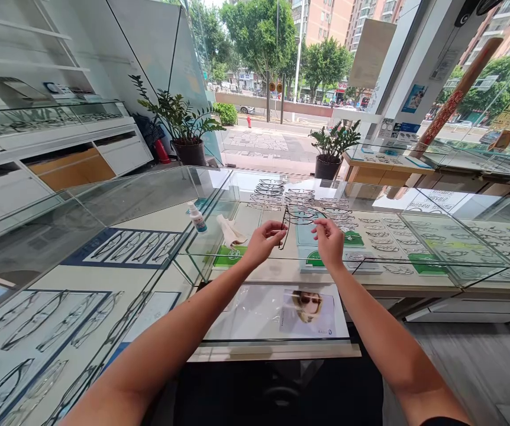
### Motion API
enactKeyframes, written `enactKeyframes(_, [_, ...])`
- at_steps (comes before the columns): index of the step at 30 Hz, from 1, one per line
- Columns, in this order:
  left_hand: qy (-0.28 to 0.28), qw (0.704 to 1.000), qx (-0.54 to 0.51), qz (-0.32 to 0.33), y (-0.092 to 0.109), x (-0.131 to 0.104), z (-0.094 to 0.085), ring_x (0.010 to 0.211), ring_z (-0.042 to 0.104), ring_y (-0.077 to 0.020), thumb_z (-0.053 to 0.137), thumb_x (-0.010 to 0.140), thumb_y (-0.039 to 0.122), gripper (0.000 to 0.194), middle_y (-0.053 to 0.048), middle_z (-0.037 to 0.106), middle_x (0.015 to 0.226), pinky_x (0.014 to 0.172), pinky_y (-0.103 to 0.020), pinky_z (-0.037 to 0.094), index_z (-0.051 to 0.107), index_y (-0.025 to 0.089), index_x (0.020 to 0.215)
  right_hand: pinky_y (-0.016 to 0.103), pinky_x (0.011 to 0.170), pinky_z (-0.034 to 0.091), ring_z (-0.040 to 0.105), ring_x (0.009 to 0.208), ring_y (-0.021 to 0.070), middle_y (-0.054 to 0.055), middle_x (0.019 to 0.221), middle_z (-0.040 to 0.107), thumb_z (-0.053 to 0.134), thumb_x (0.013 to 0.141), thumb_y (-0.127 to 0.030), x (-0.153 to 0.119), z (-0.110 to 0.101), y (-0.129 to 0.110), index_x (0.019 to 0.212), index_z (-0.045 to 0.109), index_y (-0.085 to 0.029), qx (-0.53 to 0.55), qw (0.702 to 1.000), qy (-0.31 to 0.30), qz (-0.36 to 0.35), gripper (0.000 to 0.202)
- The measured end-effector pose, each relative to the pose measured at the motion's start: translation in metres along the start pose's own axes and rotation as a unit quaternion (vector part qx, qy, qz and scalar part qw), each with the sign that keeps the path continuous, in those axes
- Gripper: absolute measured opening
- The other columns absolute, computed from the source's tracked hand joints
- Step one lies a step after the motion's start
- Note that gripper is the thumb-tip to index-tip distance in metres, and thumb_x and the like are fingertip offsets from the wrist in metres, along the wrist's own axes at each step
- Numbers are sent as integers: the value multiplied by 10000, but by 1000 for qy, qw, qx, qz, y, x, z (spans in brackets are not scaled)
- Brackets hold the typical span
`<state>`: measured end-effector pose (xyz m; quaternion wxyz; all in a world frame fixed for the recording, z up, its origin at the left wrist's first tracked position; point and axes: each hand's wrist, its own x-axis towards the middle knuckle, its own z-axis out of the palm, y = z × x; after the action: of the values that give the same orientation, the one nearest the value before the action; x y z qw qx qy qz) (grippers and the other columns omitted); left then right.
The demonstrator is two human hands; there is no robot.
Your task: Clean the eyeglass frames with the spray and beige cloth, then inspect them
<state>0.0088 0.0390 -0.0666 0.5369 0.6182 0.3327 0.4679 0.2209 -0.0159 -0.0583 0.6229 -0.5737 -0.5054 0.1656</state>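
Observation:
A pair of dark-framed eyeglasses (302, 213) is held up over the glass counter between my two hands. My left hand (266, 241) pinches one temple arm, which hangs down past the fingers. On the other side, my right hand (328, 239) has its fingertips closed at the end of the other temple arm. Beyond the glasses, several more eyeglasses (270, 188) lie in rows on the counter top. To the left of my left hand are a crumpled cream cloth (229, 232) and a small white spray bottle (197, 217) with bluish contents.
Glass display cases (448, 239) with rows of eyeglasses extend to the right. Another case (117, 248) holding frames runs along my left. An open drawer (255, 313) with a printed picture (309, 310) sits below my hands. Potted plants (191, 151) stand near the window.

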Motion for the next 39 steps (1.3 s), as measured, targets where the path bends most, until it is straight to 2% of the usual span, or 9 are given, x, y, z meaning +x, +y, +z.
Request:
enactKeyframes(3, [9, 1000, -7, -2, 1, 1, -1, 996, 730, -217, 916, 768, 636, 561, -123, 785, 1220, 809, -358, 646, 751, 186, 1059, 333, 636, 490, 615, 607, 198, -8, 698, 660, 473, 1041, -505, -2, 2, 5, 1028, 669, -259, -25, 997, -70, -3, 314])
enactKeyframes(7, [1, 1000, -4, 6, 3, -1, 1, 1009, 737, -231, 916, 765, 648, 570, -123, 787, 1200, 775, -345, 641, 748, 186, 1053, 322, 598, 411, 533, 527, 185, -33, 665, 592, 325, 1101, -562, -4, 6, 11, 967, 522, -287, -88, 984, -157, 3, 364])
enactKeyframes(11, [-20, 1000, 13, 16, 6, -5, 4, 1024, 748, -240, 901, 798, 642, 554, -129, 799, 1210, 800, -356, 643, 741, 189, 1073, 335, 619, 353, 488, 564, 196, -18, 639, 545, 288, 1117, -599, -6, 6, 10, 835, 467, -289, -143, 970, -193, -23, 456])
enactKeyframes(15, [-44, 998, 29, 25, 6, -8, 6, 1010, 755, -246, 882, 829, 652, 544, -132, 802, 1207, 790, -359, 633, 738, 191, 1079, 352, 637, 341, 446, 598, 195, -7, 631, 493, 310, 1116, -684, -6, 4, 6, 716, 385, -283, -151, 974, -160, -51, 571])
enactKeyframes(18, [-55, 997, 42, 33, 4, -9, 6, 1004, 760, -250, 871, 841, 662, 542, -129, 804, 1186, 788, -360, 627, 754, 190, 1080, 348, 684, 415, 548, 705, 198, 28, 797, 628, 439, 1094, -698, -7, 7, 6, 755, 486, -267, -131, 980, -119, -88, 551])
enactKeyframes(21, [-60, 996, 55, 35, 1, -9, 7, 1043, 773, -271, 861, 854, 663, 531, -130, 808, 1182, 804, -368, 629, 766, 192, 1078, 364, 761, 517, 666, 887, 227, 86, 1125, 742, 612, 1031, -661, -10, 10, 8, 1130, 659, -245, -108, 985, -89, -96, 430])
enactKeyframes(23, [-67, 996, 59, 32, -1, -10, 7, 1075, 779, -286, 863, 854, 664, 527, -129, 814, 1188, 818, -373, 631, 773, 197, 1083, 390, 791, 559, 688, 971, 251, 120, 1258, 740, 669, 999, -638, -12, 12, 10, 1348, 627, -238, -106, 987, -76, -94, 533])
enactKeyframes(25, [-74, 995, 61, 31, -1, -11, 8, 1095, 779, -292, 859, 860, 663, 522, -126, 815, 1197, 827, -375, 633, 782, 205, 1098, 415, 815, 581, 697, 1013, 264, 141, 1336, 726, 685, 990, -614, -14, 13, 11, 1451, 588, -235, -111, 987, -70, -92, 605])
enactKeyframes(39, [-94, 993, 65, 18, -3, -12, 10, 1096, 751, -277, 852, 865, 645, 513, -135, 794, 1213, 765, -343, 625, 745, 200, 1098, 455, 900, 591, 696, 1037, 265, 144, 1436, 684, 673, 970, -462, -14, 14, 12, 1531, 542, -258, -109, 988, -83, -71, 611])
